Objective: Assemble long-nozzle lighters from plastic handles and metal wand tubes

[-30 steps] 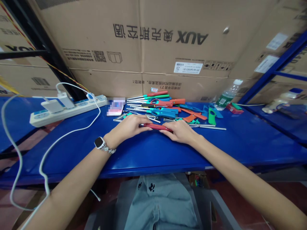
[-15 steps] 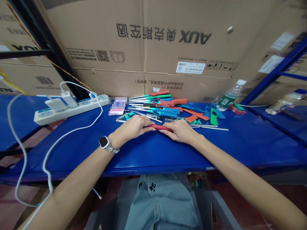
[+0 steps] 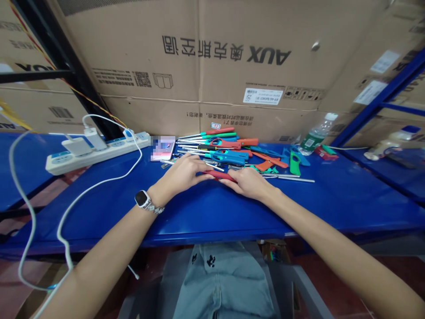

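Over the front of the blue table, my left hand (image 3: 186,175) and my right hand (image 3: 249,182) are closed on opposite ends of a red lighter handle (image 3: 219,175). Fingers cover both its ends, and the handle lies roughly level. Just behind the hands is a pile of long-necked lighters and their parts: a blue lighter body (image 3: 229,156), a red lighter body (image 3: 226,144), and several metal tubes (image 3: 288,178). Orange handle pieces (image 3: 264,165) and a green handle piece (image 3: 295,163) lie to the right of the pile.
A white power strip (image 3: 96,153) with chargers and a looping white cable (image 3: 99,182) occupies the left. A phone (image 3: 168,149) lies behind my left hand. At right stand a green-labelled bottle (image 3: 317,136) and a red box (image 3: 326,153). A large carton (image 3: 226,22) closes off the back.
Both hands keep hold of the red lighter handle. The left hand has shifted slightly and its fingers sit a little higher; the view has moved slightly.
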Motion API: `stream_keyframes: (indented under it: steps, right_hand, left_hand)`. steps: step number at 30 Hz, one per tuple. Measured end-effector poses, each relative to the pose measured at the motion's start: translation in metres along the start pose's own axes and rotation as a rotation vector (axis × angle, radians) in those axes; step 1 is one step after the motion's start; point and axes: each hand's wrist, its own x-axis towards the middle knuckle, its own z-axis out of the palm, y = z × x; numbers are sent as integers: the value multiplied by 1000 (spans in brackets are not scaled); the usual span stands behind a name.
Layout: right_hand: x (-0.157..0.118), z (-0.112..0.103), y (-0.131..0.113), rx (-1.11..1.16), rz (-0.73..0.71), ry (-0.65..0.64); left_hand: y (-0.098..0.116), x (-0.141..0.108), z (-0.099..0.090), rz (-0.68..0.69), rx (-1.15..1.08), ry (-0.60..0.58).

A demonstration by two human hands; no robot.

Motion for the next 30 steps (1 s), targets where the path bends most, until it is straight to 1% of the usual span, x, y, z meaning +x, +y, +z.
stream_keyframes:
  steps: [1, 3, 5, 6, 9, 10, 11, 12, 13, 14, 15, 17, 18, 19, 20, 21, 23, 25, 26, 30]
  right_hand:
    - [0, 0, 0, 9, 8, 2]
    - [-1, 0, 1, 59, 27, 18]
    - [-2, -1, 4, 139, 56, 46]
    - [-3, -1, 4, 183, 71, 63]
    - [-4, -1, 3, 344, 114, 107]
    - [-4, 0, 2, 416, 129, 112]
    - [-3, 1, -1, 497, 147, 112]
    - [-2, 2, -4, 579, 167, 110]
    - [-1, 4, -7, 650, 184, 112]
    - [0, 7, -11, 705, 192, 123]
    - [2, 9, -15, 743, 189, 136]
    - [6, 15, -23, 776, 148, 171]
    - [8, 17, -28, 784, 126, 178]
    - [11, 19, -33, 797, 117, 175]
    - [14, 21, -39, 822, 126, 170]
    - [17, 23, -45, 854, 145, 161]
    - [27, 26, -57, 922, 191, 126]
    - [38, 27, -67, 968, 223, 93]
    - [45, 28, -71, 974, 228, 89]
    - [63, 26, -78, 943, 189, 74]
  left_hand:
    - [1, 0, -1, -11, 24, 39]
    - [4, 0, -3, -46, 75, 172]
    - [8, 0, -6, -100, 104, 363]
    - [9, 1, -6, -135, 100, 476]
    - [13, 3, -3, -255, -29, 826]
    - [14, 5, 0, -299, -114, 908]
    - [15, 6, 5, -347, -219, 959]
    - [17, 8, 10, -400, -343, 961]
    - [19, 11, 15, -458, -475, 926]
    - [22, 13, 21, -516, -617, 865]
    - [26, 16, 26, -560, -759, 767]
    - [33, 20, 33, -578, -1026, 526]
    - [37, 22, 35, -578, -1139, 450]
    - [40, 23, 36, -578, -1237, 406]
    - [42, 24, 36, -586, -1314, 400]
    - [44, 24, 35, -597, -1372, 423]
    - [43, 24, 31, -622, -1424, 510]
    - [39, 23, 25, -638, -1384, 579]
    - [36, 22, 21, -647, -1337, 592]
    - [21, 19, 7, -695, -1147, 580]
